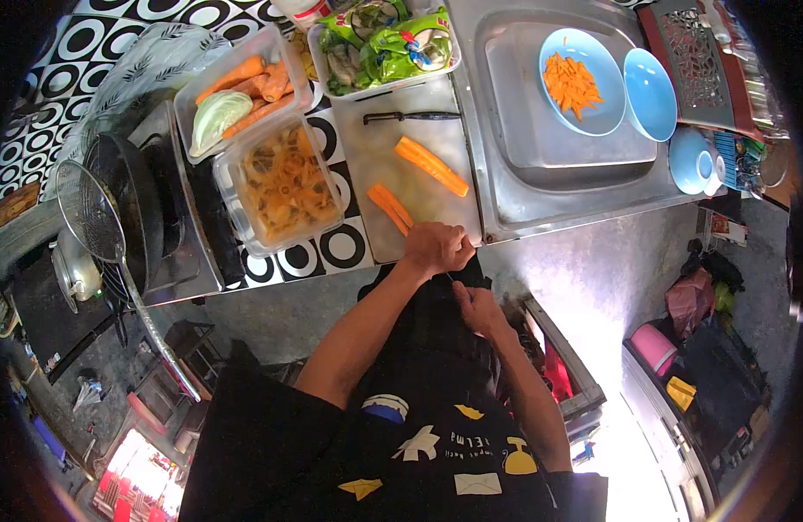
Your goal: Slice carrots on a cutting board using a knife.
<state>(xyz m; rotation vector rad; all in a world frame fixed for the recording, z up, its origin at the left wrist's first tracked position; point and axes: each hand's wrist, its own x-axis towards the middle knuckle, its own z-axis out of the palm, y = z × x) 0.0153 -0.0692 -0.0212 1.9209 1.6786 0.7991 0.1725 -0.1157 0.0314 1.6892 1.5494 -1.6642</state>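
My left hand (437,248) is curled at the near edge of a pale cutting board (369,156); what its fingers hold is hidden. Beside it, a split carrot piece (389,206) lies on the board, its near end reaching the hand. Farther back on the board lies a cut carrot length (431,166). A black-handled peeler (411,117) rests near the board's far end. Just below the board edge, my right hand (482,309) is closed around a thin tool, of which only a short narrow part shows between the hands. The tool's kind cannot be told.
Right of the board, a steel sink (492,189) holds a light-blue bowl (603,72) of cut carrot and another blue bowl (650,94). On the left stand tubs of whole carrots with cabbage (222,121), peelings in liquid (287,189), and bagged greens (408,49). A strainer (91,209) overhangs the counter.
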